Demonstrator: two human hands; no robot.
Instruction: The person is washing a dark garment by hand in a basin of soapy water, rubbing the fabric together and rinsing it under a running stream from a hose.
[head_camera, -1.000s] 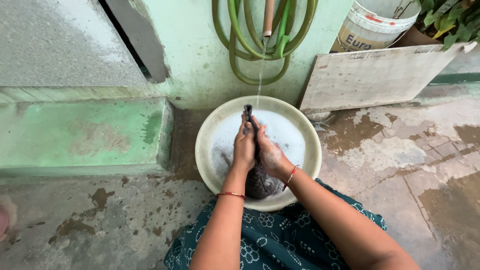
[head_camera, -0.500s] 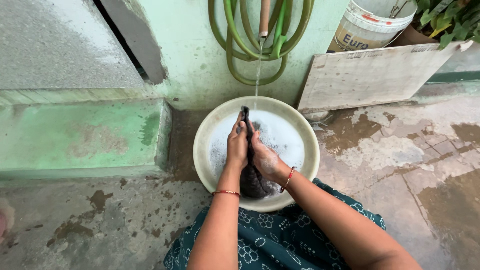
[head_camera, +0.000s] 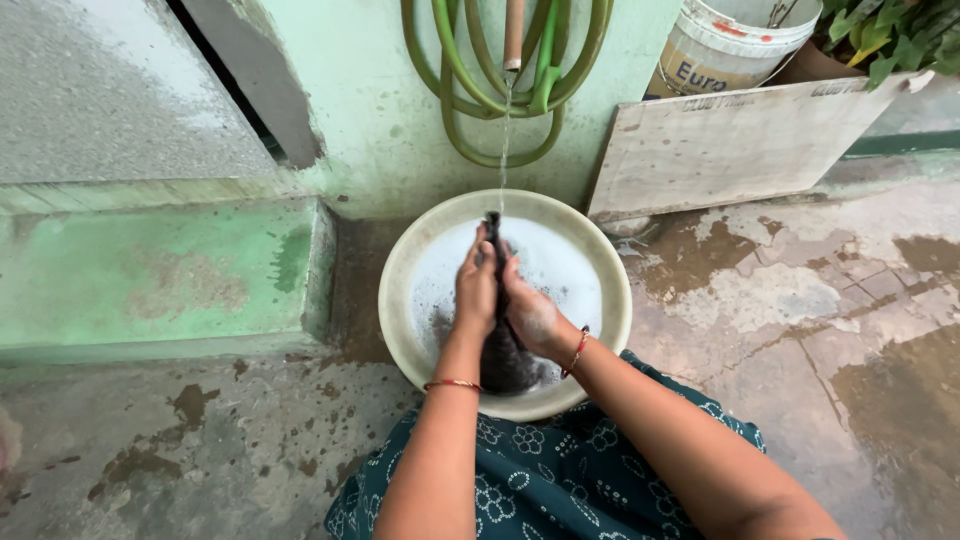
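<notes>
Both your hands are closed on the dark wet cloth (head_camera: 497, 340): your left hand (head_camera: 475, 290) and right hand (head_camera: 528, 312) press it between the palms, over the middle of the cream basin (head_camera: 400, 320) of soapy water. The cloth's upper end stands under the thin stream from the tap (head_camera: 513, 35). Advice: rub palm against palm along the full length, keep the lower end inside the near rim, and work low to limit splashing onto the wet floor (head_camera: 800, 340).

A coiled green hose (head_camera: 470, 110) hangs on the pale green wall (head_camera: 370, 110) — beside it a white board (head_camera: 740, 140) leans, a white bucket (head_camera: 735, 45) and leafy plant (head_camera: 900, 35) behind — above the wet, stained concrete floor (head_camera: 800, 300).
</notes>
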